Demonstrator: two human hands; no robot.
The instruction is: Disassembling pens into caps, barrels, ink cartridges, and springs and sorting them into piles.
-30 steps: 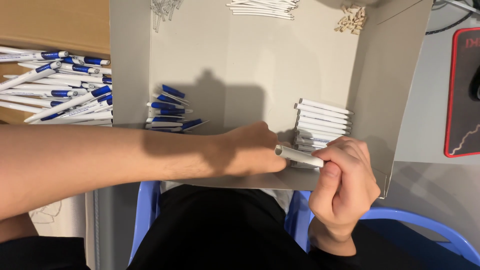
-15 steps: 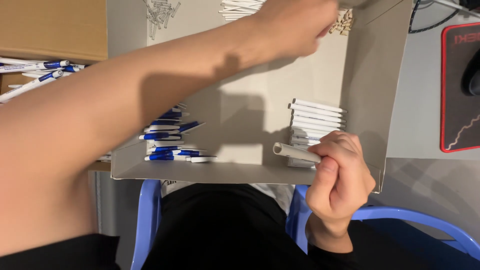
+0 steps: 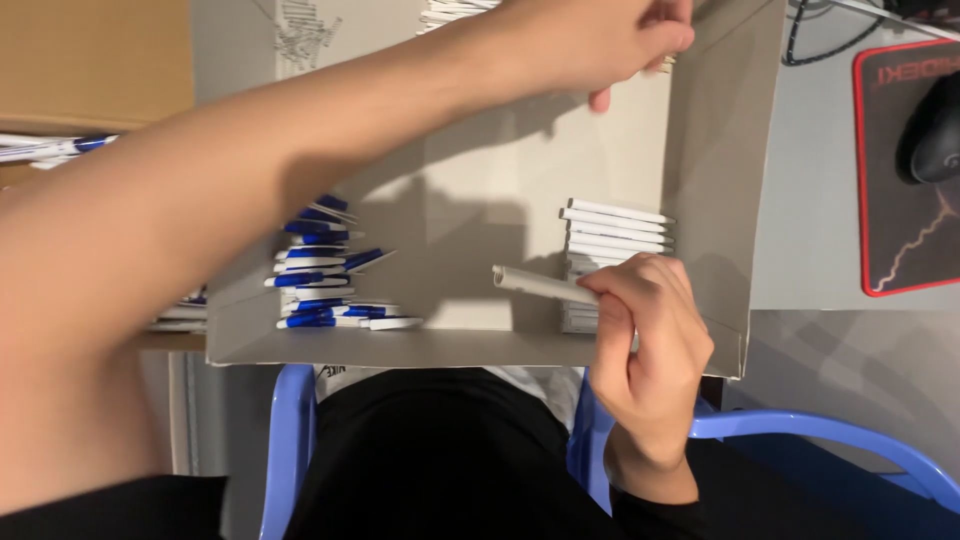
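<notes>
Two hands work over a shallow grey cardboard tray [image 3: 712, 180] lying on the surface. Right hand [image 3: 650, 340] sits at the near edge of the tray, fingers curled and pinching a white plastic pen barrel [image 3: 540, 285]; the tube sticks out level toward the left, open end free, probably held that way so a part can be pushed into it. Just beyond this hand, touching its knuckles or nearly so, lies a neat stack of white pen barrels [image 3: 615, 232], laid parallel and within easy reach.

Left hand [image 3: 610, 40] is stretched across to the far right corner of the tray, well away from the right hand, fingers pressed together around something small and pale; what it grips is too hidden to tell. A pile of white sticks [image 3: 450, 12] lies to the left of that hand at the far edge, partly cut off by the frame.

Under the left forearm, left of the right hand, sits a heap of blue-and-white pen pieces [image 3: 320, 280], loosely piled against the tray's near wall. More blue-and-white pens [image 3: 60, 148] lie outside the tray, far left. Off to the right of both hands: a black mouse [image 3: 930, 130] on a red-edged black mouse pad [image 3: 900, 240]. A blue plastic chair frame [image 3: 800, 428] shows below the right hand.
</notes>
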